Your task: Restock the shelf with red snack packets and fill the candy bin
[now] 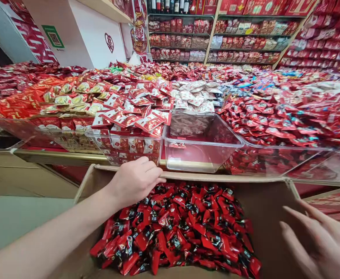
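A cardboard box holds a heap of red and black wrapped candies. My left hand is closed on the box's far rim, its fingers curled at the edge. My right hand is at the box's right wall, fingers spread and nothing between them. Just beyond the far rim stands a clear plastic bin with one small red packet near its front and white packets at its back.
Left of that bin, another clear bin is piled with red and white packets. To the right lies a heap of red-wrapped sweets. White packets sit behind. Stocked shelves line the back wall; a white pillar rises at left.
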Tool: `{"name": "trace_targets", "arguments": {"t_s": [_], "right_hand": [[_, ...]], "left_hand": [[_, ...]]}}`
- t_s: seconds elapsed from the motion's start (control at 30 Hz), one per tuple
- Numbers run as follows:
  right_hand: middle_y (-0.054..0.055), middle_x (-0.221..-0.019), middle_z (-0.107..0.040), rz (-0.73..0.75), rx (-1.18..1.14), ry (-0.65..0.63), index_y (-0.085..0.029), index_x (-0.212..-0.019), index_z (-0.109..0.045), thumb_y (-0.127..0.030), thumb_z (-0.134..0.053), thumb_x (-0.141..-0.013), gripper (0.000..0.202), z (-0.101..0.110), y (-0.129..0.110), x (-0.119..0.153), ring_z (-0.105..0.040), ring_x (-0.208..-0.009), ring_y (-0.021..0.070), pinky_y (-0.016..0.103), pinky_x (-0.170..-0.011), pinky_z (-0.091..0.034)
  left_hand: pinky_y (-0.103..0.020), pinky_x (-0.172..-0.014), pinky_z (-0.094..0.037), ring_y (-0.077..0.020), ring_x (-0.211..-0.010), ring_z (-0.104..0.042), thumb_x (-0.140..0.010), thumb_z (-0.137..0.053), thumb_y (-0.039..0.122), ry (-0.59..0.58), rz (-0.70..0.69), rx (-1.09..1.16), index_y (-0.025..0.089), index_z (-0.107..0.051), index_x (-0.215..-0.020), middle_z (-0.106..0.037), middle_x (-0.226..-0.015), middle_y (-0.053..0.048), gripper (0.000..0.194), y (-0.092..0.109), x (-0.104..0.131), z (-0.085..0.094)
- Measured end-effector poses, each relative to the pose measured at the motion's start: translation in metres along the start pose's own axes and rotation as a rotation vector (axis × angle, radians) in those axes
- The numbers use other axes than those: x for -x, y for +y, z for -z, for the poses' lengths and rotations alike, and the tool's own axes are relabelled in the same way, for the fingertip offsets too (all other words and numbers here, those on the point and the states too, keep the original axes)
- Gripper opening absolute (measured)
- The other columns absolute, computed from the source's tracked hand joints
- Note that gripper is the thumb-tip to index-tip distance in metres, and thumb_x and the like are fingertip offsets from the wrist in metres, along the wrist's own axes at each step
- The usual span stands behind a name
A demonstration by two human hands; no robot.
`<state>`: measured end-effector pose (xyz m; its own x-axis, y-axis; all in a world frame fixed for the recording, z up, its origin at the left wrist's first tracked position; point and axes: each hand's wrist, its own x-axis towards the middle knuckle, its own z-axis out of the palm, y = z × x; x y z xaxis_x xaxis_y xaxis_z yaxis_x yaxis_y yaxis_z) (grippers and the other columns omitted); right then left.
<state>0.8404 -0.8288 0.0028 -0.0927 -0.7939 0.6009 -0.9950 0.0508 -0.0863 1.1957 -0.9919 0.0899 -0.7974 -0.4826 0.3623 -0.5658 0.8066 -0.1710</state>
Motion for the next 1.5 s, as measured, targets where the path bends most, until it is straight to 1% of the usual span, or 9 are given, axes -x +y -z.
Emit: {"name": "trace_targets", "arguments": {"t_s": [0.13, 0.23, 0.33, 0.5, 0.67, 0.87, 1.13, 1.27, 1.5], "right_hand": [[0.010, -0.096, -0.057, 0.403, -0.131, -0.208, -0.019, -0.090, -0.057, -0.027, -0.039, -0.079, 0.021, -0.010, -0.096, -0.053, -0.050, -0.091, 0.0238, 0.039, -0.078, -0.038], [0.010, -0.080, -0.058, 0.389, -0.232, -0.619, -0.016, -0.082, -0.056, -0.041, -0.043, -0.077, 0.029, -0.046, -0.155, -0.070, -0.053, -0.076, 0.0224, 0.033, -0.067, -0.041], [0.014, -0.086, -0.059, 0.369, -0.202, -0.731, -0.013, -0.089, -0.058, -0.050, -0.053, -0.065, 0.044, -0.087, -0.183, -0.070, -0.053, -0.078, 0.0283, 0.037, -0.066, -0.041], [0.009, -0.080, -0.061, 0.325, -0.227, -0.657, -0.017, -0.083, -0.059, -0.018, -0.037, -0.079, 0.023, -0.113, -0.180, -0.066, -0.054, -0.076, 0.0232, 0.034, -0.068, -0.039], [0.003, -0.071, -0.059, 0.137, -0.799, -0.505, -0.016, -0.077, -0.057, -0.023, -0.033, -0.084, 0.026, -0.057, -0.172, -0.096, -0.051, -0.065, 0.0144, 0.025, -0.061, -0.038], [0.000, -0.073, -0.056, -0.149, -1.502, -0.463, -0.020, -0.090, -0.059, -0.035, -0.043, -0.081, 0.024, 0.012, -0.171, -0.132, -0.050, -0.071, 0.0137, 0.024, -0.067, -0.041], [0.003, -0.094, -0.055, -0.302, -1.594, -0.392, -0.026, -0.110, -0.044, -0.034, -0.054, -0.075, 0.037, 0.006, -0.160, -0.142, -0.051, -0.059, 0.0069, 0.019, -0.052, -0.040], [0.002, -0.080, -0.054, -0.338, -1.635, -0.487, -0.021, -0.102, -0.046, -0.037, -0.055, -0.074, 0.033, 0.002, -0.164, -0.148, -0.053, -0.059, 0.0093, 0.017, -0.043, -0.036], [-0.002, -0.079, -0.051, -0.308, -1.676, -0.397, -0.023, -0.090, -0.042, -0.029, -0.060, -0.070, 0.028, 0.010, -0.175, -0.149, -0.050, -0.057, 0.0064, 0.018, -0.047, -0.041]], "left_hand": [[-0.026, -0.064, -0.040, -0.0137, -0.070, -0.048, -0.081, -0.042, 0.030, 0.016, 0.026, 0.053, 0.016, -0.059, -0.085, -0.057, -0.071, -0.003, 0.022, -0.005, 0.001, -0.005], [-0.027, -0.064, -0.040, -0.0141, -0.070, -0.047, -0.082, -0.041, 0.030, -0.003, 0.024, 0.073, 0.016, -0.059, -0.084, -0.057, -0.070, -0.003, 0.023, -0.011, -0.001, -0.014], [-0.027, -0.063, -0.041, -0.0145, -0.070, -0.047, -0.082, -0.040, 0.028, -0.007, 0.038, 0.086, 0.015, -0.058, -0.082, -0.056, -0.069, -0.003, 0.022, -0.015, -0.002, -0.019], [-0.029, -0.067, -0.042, -0.0145, -0.072, -0.049, -0.079, -0.046, 0.024, 0.079, 0.074, 0.216, 0.016, -0.056, -0.085, -0.057, -0.074, -0.003, 0.014, -0.015, 0.002, -0.013], [-0.033, -0.081, -0.042, -0.0166, -0.092, -0.049, -0.075, -0.050, 0.017, 0.298, -0.018, 0.360, 0.018, -0.047, -0.108, -0.055, -0.099, -0.007, 0.033, 0.012, 0.001, -0.001], [-0.037, -0.091, -0.037, -0.0200, -0.110, -0.040, -0.079, -0.044, 0.017, 0.206, 0.038, 0.557, 0.021, -0.019, -0.130, -0.043, -0.120, -0.011, 0.057, 0.040, -0.023, 0.005], [-0.023, -0.060, -0.043, -0.0128, -0.074, -0.056, -0.085, -0.033, 0.035, -0.114, 0.450, 1.763, 0.016, -0.048, -0.111, -0.058, -0.100, -0.011, 0.035, 0.037, -0.046, 0.014], [-0.019, -0.055, -0.038, -0.0095, -0.065, -0.055, -0.082, -0.039, 0.036, -0.135, 0.479, 1.794, 0.015, -0.049, -0.106, -0.059, -0.097, -0.011, 0.033, 0.038, -0.045, 0.014], [-0.020, -0.055, -0.036, -0.0105, -0.063, -0.055, -0.082, -0.038, 0.040, -0.124, 0.434, 1.715, 0.014, -0.049, -0.103, -0.062, -0.081, -0.007, 0.036, 0.041, -0.039, 0.006]]}}
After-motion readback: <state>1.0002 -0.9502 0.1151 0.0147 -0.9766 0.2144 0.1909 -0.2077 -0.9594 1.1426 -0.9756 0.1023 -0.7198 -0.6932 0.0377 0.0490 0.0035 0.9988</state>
